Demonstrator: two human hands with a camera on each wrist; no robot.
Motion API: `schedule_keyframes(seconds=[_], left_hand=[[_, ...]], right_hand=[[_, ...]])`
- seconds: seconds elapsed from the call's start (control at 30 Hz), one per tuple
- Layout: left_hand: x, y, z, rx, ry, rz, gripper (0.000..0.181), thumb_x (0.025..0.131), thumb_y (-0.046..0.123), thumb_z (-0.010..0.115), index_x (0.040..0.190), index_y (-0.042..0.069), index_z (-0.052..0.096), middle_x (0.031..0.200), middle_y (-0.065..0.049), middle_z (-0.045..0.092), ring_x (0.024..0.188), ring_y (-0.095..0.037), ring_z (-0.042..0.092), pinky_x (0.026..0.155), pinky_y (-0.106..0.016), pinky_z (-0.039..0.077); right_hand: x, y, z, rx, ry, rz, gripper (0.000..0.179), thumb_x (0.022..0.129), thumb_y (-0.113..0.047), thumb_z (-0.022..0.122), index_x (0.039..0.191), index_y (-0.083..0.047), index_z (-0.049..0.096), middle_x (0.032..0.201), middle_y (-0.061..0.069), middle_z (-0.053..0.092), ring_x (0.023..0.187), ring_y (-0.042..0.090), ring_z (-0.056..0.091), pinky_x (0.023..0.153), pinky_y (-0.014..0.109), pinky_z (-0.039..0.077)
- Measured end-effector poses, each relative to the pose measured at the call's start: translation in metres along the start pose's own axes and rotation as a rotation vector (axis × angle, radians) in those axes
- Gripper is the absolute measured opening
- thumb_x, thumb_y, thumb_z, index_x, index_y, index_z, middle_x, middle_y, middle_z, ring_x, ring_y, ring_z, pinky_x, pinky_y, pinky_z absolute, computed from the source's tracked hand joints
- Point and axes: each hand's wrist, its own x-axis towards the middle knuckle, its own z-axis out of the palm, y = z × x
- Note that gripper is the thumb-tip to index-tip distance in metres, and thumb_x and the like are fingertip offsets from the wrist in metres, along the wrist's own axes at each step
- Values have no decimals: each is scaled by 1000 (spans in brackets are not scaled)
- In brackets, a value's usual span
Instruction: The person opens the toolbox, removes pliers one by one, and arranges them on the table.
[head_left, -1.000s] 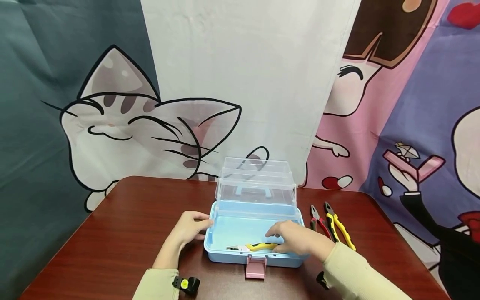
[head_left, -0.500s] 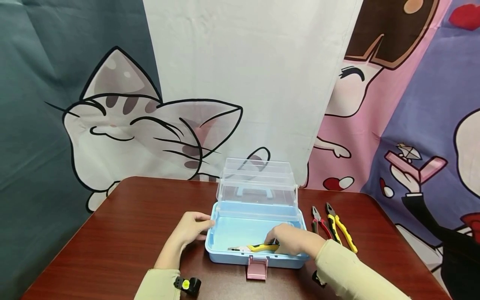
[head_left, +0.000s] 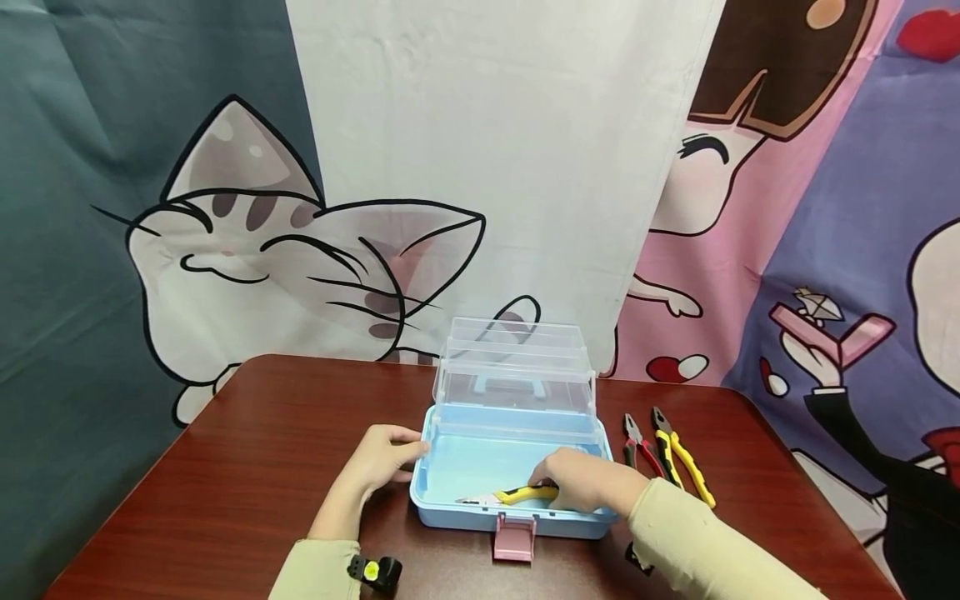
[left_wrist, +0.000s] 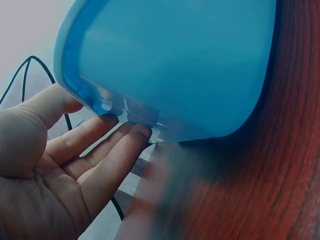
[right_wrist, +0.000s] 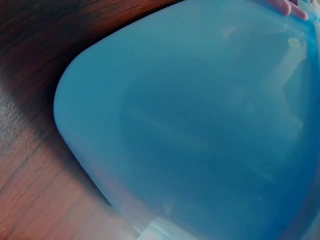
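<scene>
A light-blue toolbox with its clear lid raised stands on the table. Inside, along the front wall, lie long-nose pliers with yellow and black handles, jaws pointing left. My right hand reaches over the front right corner and grips the handle ends, which it partly hides. My left hand holds the box's left side; in the left wrist view its thumb is at the rim and its fingers touch the outer wall. The blue wall fills most of the right wrist view.
Right of the box, on the brown table, lie red-and-black pliers and larger yellow-and-black pliers. A pink latch hangs open at the box's front. A printed cloth hangs behind the table.
My right hand's fingers have drawn together onto the handles of the long-nose pliers inside the box. The left hand stays at the box's left side.
</scene>
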Motion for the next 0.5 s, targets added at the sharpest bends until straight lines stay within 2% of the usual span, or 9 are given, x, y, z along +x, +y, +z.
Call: schedule_keyframes(seconds=[0.1,0.2,0.37,0.5], left_hand=[[0,0,0,-1,-1,3,30,83,11,70,108,-6,66,99,-14,68,83,-20,68,64,-38,59],[0,0,0,-2,-3,5,30,83,11,70,108,-6,67,99,-14,68,83,-20,68,64,-38,59],[0,1,0,1,-2,1,29,83,11,70,107,-6,67,99,-14,67,83,-20,68,65,-38,59],[0,1,0,9,1,-1,29,83,11,70,107,-5,67,99,-14,67,82,-19,68,64,-38,59]], right_hand=[[1,2,1,13,12,6,25,79,-8,73,105,-10,72,90,-4,69,72,2,54,65,21,50],[3,5,1,24,20,19,26,79,-10,73,105,-8,72,90,-3,69,71,2,53,64,21,49],[4,8,2,25,24,55,32,79,-18,74,110,-7,70,100,-1,70,82,5,59,73,25,52],[4,11,5,16,37,58,35,79,-21,75,111,-7,70,102,0,71,88,8,61,77,28,53]])
